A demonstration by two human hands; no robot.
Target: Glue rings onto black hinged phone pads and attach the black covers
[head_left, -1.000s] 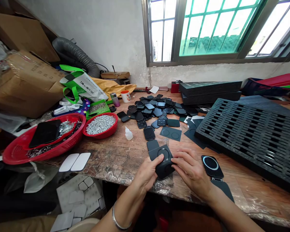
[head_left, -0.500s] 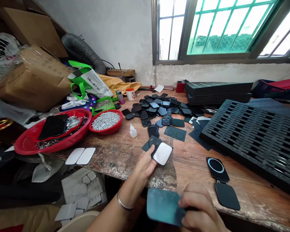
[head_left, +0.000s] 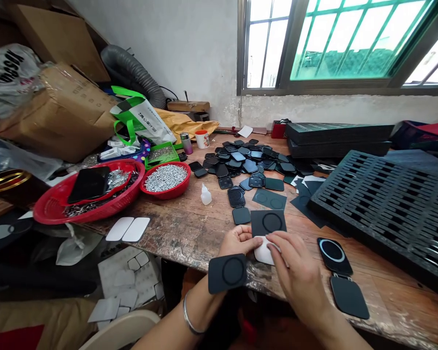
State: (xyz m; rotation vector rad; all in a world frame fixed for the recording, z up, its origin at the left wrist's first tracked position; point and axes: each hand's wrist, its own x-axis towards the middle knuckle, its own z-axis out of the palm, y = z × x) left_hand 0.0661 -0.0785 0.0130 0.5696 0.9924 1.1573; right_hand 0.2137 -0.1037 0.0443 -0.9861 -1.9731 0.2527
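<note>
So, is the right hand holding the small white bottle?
No, the small white bottle stands alone on the wooden table, while the right hand touches a white pad near the table's edge.

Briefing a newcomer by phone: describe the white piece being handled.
On the wooden workbench below the window, find the two hands at its near edge. Between left hand and right hand sits a white rounded-square pad, flanked only by black ringed squares.
</note>
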